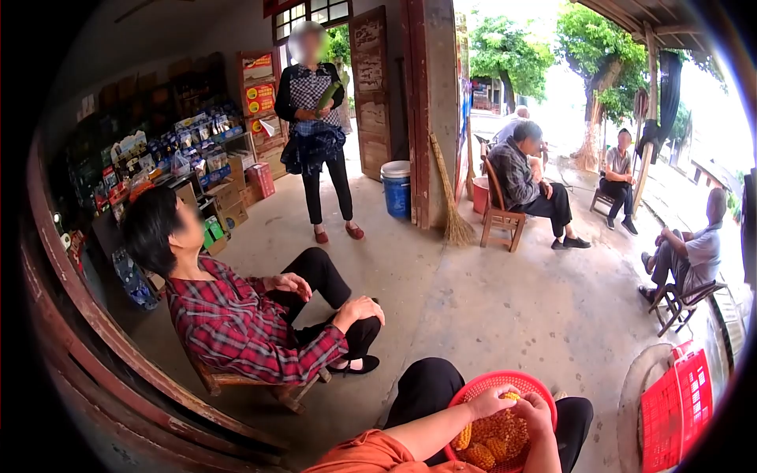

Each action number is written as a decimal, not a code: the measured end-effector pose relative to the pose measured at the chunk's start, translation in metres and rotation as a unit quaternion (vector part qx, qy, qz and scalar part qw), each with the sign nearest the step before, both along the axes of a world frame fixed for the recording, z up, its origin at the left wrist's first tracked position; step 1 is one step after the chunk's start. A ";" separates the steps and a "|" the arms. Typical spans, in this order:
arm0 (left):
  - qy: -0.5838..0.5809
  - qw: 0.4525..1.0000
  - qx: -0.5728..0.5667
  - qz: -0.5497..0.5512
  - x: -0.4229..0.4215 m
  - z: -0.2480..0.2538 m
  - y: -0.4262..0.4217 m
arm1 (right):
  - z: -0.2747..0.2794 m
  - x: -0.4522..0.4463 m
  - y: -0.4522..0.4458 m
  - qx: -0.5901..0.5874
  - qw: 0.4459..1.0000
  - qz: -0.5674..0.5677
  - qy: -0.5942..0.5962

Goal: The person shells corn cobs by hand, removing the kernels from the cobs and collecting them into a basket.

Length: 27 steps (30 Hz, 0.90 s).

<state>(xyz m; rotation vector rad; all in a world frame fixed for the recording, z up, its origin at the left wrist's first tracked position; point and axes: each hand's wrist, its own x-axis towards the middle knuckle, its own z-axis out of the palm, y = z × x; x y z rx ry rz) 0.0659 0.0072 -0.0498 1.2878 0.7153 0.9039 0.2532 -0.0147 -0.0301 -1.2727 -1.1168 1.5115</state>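
Note:
My left hand (pixel 490 403) and my right hand (pixel 537 412) meet over a red plastic basket (pixel 546 388) on my lap. Between them is a yellow corn cob (pixel 511 396), its near side partly covered by my fingers. Both hands are closed on it. Below, the basket holds loose corn kernels (pixel 509 430) and more corn cobs (pixel 479 455), at the left and front of the pile. My right forearm hides part of the basket's right side.
A person in a plaid shirt (pixel 229 323) sits close on my left. Another person (pixel 314 118) stands ahead, holding a long green vegetable. A red crate (pixel 676 410) stands at right. Beyond are a straw broom (pixel 453 209), a blue bucket (pixel 397 193) and several seated people.

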 end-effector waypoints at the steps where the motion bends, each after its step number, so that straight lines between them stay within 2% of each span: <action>1: -0.004 1.000 -0.004 0.001 -0.001 0.001 0.000 | 0.003 -0.002 -0.001 0.006 1.000 0.005 -0.005; 4: 0.023 0.998 0.054 0.012 -0.001 -0.004 0.002 | 0.003 -0.003 0.000 0.008 1.000 0.010 -0.007; 8: 0.017 0.999 0.045 0.010 0.000 -0.007 0.003 | -0.002 -0.001 0.002 -0.003 1.000 0.006 0.025; 13: 0.067 0.994 0.089 0.016 0.002 -0.007 0.001 | 0.001 -0.001 -0.001 0.000 1.000 0.004 0.021; 27: 0.065 0.992 0.107 -0.007 0.007 -0.022 0.005 | 0.005 -0.005 0.000 -0.010 0.998 -0.014 0.052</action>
